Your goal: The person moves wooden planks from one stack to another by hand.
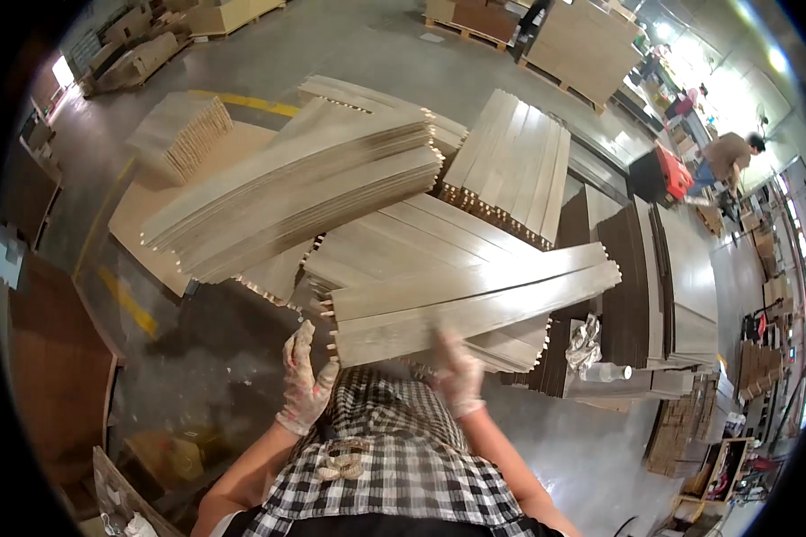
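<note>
I see both gloved hands up against a small bundle of long pale wood panels (470, 300) that lies crosswise, just above the checked apron (394, 447). My left hand (309, 376) sits at the bundle's near-left end, fingers curled upward against the pegged end of the boards — it touches them, though I cannot tell how firmly it grips. My right hand (459, 371) is blurred; it seems to press flat with spread fingers against the bundle's near edge, but I cannot tell for sure. The bundle rests on top of a wider stack of the same panels (403, 242). Far left of it, a thick fanned pile of panels (304, 179) leans across a flat sheet (143, 215). To the far right, another slatted stack (515, 166) slopes away, with dark boards (626, 286) beside it — and another person (729, 157) bends over well apart, at the far right.
</note>
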Demonstrator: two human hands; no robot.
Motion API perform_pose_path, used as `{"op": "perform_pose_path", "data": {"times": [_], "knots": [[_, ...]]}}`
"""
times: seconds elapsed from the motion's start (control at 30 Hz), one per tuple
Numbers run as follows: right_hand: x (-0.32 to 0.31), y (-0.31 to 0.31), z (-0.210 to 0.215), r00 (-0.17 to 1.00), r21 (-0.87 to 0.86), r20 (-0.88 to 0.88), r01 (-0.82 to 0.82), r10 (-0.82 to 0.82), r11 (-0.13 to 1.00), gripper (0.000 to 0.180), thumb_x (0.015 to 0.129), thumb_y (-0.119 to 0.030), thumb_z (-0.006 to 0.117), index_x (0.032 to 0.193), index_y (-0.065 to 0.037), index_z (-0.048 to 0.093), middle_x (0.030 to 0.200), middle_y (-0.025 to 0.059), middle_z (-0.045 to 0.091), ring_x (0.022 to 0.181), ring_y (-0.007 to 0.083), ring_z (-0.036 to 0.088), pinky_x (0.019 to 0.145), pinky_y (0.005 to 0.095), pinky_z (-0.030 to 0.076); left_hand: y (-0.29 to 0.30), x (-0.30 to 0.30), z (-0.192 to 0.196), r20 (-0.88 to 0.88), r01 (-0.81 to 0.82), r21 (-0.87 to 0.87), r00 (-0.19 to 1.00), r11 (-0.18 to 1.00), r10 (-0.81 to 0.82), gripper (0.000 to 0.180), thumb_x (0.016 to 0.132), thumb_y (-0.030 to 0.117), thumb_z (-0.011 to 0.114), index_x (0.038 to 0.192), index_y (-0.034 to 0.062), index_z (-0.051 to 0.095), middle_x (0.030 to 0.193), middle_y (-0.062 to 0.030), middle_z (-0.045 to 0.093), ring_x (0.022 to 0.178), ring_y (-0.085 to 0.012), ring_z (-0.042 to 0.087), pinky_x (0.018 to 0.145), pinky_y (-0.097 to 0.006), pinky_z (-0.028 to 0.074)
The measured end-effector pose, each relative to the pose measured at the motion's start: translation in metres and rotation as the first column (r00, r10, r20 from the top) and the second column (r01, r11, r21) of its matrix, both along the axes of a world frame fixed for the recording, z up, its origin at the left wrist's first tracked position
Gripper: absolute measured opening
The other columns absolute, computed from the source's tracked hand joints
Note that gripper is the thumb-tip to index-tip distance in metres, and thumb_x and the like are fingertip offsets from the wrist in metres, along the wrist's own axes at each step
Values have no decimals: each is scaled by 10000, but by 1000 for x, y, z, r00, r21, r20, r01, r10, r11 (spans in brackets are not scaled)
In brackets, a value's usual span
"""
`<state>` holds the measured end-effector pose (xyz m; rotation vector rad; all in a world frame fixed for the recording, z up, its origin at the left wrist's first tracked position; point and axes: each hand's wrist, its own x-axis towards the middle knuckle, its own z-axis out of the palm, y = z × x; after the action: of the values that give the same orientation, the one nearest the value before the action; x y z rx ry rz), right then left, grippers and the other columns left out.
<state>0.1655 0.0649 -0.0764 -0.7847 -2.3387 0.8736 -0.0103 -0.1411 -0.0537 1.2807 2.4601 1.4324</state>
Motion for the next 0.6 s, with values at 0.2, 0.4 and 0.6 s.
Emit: {"op": "perform_pose_path", "data": {"times": [0.2, 0.4, 0.6], "knots": [[-20, -52, -48, 998, -98, -10, -70, 69, 993, 469, 826, -2, 548, 1287, -89, 557, 1151, 52, 657, 763, 97, 627, 638, 220, 507, -24, -17, -9, 299, -140, 102, 949, 985, 104, 560, 928, 126, 529, 1435, 62, 302, 1306, -135, 432, 1119, -237, 462, 937, -352, 414], [-47, -64, 47, 984, -174, -179, -40, 8, 984, 431, 870, 27, 490, 1281, -88, 555, 1122, 106, 665, 798, 181, 677, 741, 290, 564, -54, -36, -17, 387, -270, 250, 908, 930, 159, 504, 951, 82, 455, 1435, 78, 317, 1310, -105, 419, 1061, -192, 460, 918, -320, 404], [-48, -84, 23, 900, -377, 48, -385, 433, 842, 482, 800, -20, 586, 1273, -110, 562, 875, 60, 656, 665, 157, 625, 580, 283, 504, -21, -36, -13, 278, -222, 280, 950, 934, 142, 486, 949, 72, 445, 1424, 67, 341, 1309, -91, 417, 1059, -178, 460, 896, -294, 408]]}}
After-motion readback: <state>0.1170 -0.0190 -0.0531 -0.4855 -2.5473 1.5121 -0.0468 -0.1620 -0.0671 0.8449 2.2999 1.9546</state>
